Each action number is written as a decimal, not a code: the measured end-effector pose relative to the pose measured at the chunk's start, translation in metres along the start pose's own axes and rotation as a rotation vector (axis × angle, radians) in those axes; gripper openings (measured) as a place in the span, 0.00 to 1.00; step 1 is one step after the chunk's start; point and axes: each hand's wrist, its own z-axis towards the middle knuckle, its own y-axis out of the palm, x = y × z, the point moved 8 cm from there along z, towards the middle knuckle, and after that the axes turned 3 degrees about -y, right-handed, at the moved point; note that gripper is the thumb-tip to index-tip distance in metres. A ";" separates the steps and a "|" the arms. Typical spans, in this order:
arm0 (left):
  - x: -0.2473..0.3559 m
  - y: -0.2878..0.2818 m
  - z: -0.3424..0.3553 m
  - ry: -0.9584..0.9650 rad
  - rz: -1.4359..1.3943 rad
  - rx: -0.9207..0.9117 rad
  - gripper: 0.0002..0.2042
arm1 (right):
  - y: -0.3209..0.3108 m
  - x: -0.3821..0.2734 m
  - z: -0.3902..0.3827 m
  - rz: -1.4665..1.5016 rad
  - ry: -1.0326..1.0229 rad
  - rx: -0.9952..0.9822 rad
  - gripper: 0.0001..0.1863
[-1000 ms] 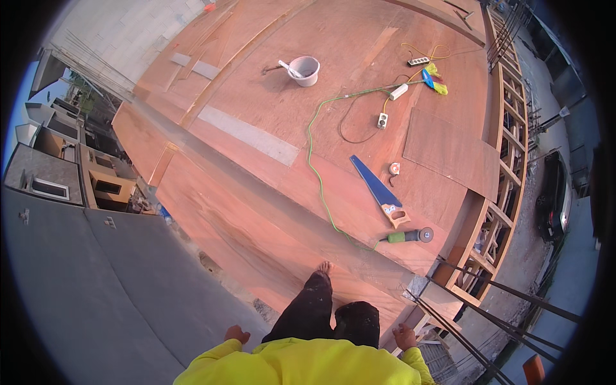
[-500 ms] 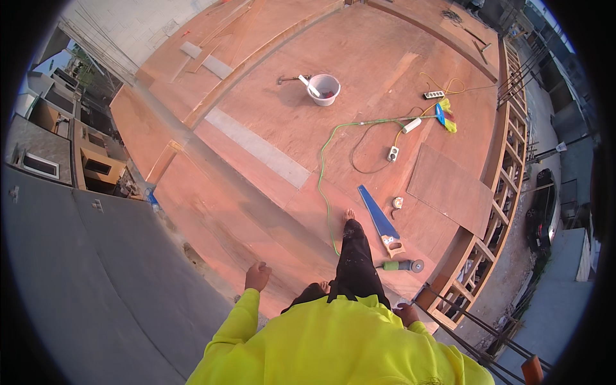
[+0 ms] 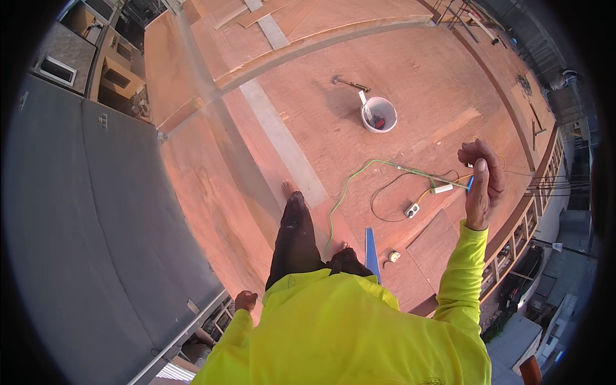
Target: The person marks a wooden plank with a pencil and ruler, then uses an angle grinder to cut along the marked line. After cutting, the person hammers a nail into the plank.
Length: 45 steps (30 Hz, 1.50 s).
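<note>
My right hand (image 3: 482,183) is raised at the right, empty, with its fingers loosely curved and the thumb apart. Behind it, a blue broom head (image 3: 470,182) is mostly hidden. Low at my side is my left hand (image 3: 246,300), its fingers curled in, with nothing showing in them. The plywood deck (image 3: 359,58) holds a white bucket (image 3: 389,110) with a pale handle and something red inside. A hammer (image 3: 351,83) lies beyond the bucket. Near my feet lie a handsaw (image 3: 371,253), its handle hidden by my body, and a tape measure (image 3: 393,256).
A green cord (image 3: 346,189) runs across the deck to a white power strip (image 3: 443,189) and a socket block (image 3: 412,210). A loose plywood sheet (image 3: 437,244) lies at the right, near the open timber framing (image 3: 510,250). Raised beams cross the deck. A dark roof (image 3: 83,212) adjoins the left.
I have stepped forward and the view has turned, so the bucket sits farther right. My right hand has risen from my side. The angle grinder near my feet is now out of sight.
</note>
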 end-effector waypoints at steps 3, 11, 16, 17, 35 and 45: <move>0.022 -0.021 0.047 0.032 -0.052 -0.010 0.21 | 0.053 -0.115 0.096 0.149 -0.512 -0.082 0.20; 0.279 -0.310 0.142 0.439 -0.361 0.295 0.23 | 0.222 -0.198 0.264 0.470 -0.502 -0.480 0.09; 0.363 -0.471 0.181 0.390 -0.777 0.319 0.23 | 0.306 -0.159 0.342 0.327 -0.318 -0.450 0.05; 0.398 -0.487 0.193 0.428 -0.819 0.302 0.23 | 0.313 -0.134 0.364 0.296 -0.442 -0.454 0.07; 0.685 -0.704 0.446 0.114 -0.509 0.124 0.20 | 0.573 0.517 0.498 -0.532 0.689 -0.526 0.11; 1.022 -0.975 0.701 0.225 -0.036 0.293 0.30 | 0.570 0.563 0.350 -0.895 1.456 -0.311 0.12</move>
